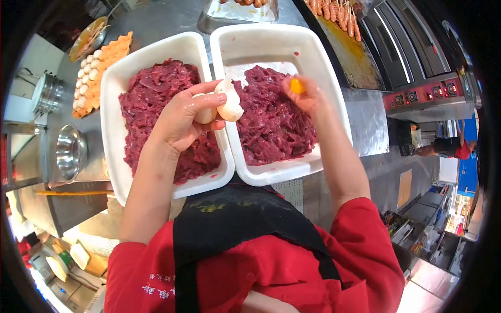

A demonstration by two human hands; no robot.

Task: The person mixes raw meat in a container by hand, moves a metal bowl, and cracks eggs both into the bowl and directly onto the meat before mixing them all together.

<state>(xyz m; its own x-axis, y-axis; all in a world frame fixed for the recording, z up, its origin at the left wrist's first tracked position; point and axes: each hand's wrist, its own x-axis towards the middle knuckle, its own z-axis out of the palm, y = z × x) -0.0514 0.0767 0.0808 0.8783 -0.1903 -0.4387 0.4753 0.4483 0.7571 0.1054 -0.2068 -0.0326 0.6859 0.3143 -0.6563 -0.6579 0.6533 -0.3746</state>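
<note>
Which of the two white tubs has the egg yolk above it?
The right-hand tub: the right hand holds the yolk over it; the left-hand tub has none.

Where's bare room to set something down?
The grey steel worktop is bare right of the right white rectangular tub, and between the orange egg tray and silver metal tray. Crowded: that tub and the left white tub, both heaped with dark red meat.

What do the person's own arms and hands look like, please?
The left hand and right hand are ungloved, the right one blurred. Short red sleeves end around the elbows, leaving the forearms bare. White characters mark the left side of the red top.
</note>
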